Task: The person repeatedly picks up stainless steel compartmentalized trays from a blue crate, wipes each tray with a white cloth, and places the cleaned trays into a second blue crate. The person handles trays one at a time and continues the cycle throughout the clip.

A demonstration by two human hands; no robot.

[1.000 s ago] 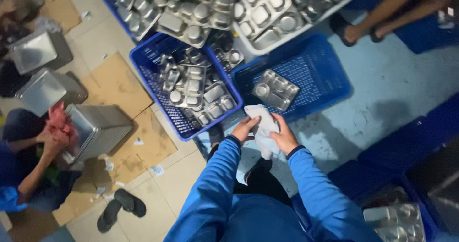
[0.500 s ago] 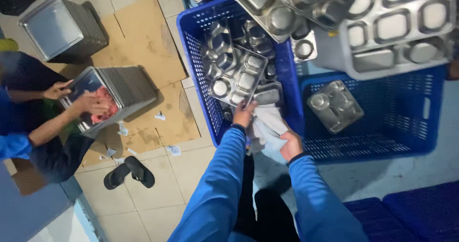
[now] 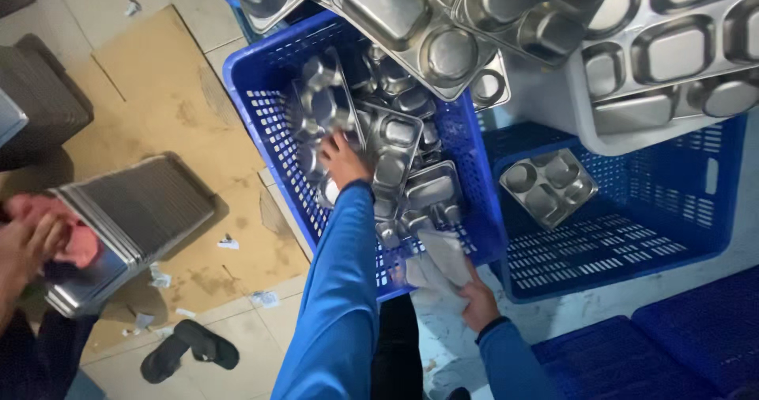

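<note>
My left hand [image 3: 341, 160] reaches into a blue plastic crate [image 3: 261, 107] full of steel compartment trays [image 3: 395, 143] and touches the trays near the crate's left side; whether it grips one is unclear. My right hand [image 3: 477, 303] holds a crumpled white cloth [image 3: 436, 262] just over the crate's near right corner. Both arms wear blue sleeves.
A second blue crate [image 3: 632, 242] on the right holds one steel tray [image 3: 547, 185]. More trays [image 3: 553, 20] are piled in tubs above. At left another person's hands [image 3: 35, 238] wipe a stack of trays [image 3: 130, 218] over cardboard. Black sandals [image 3: 188, 351] lie on the floor.
My left hand let go of the cloth and reached forward into the crate of trays. My right hand kept the cloth and lowered toward the crate's corner. The view shifted closer to the crates.
</note>
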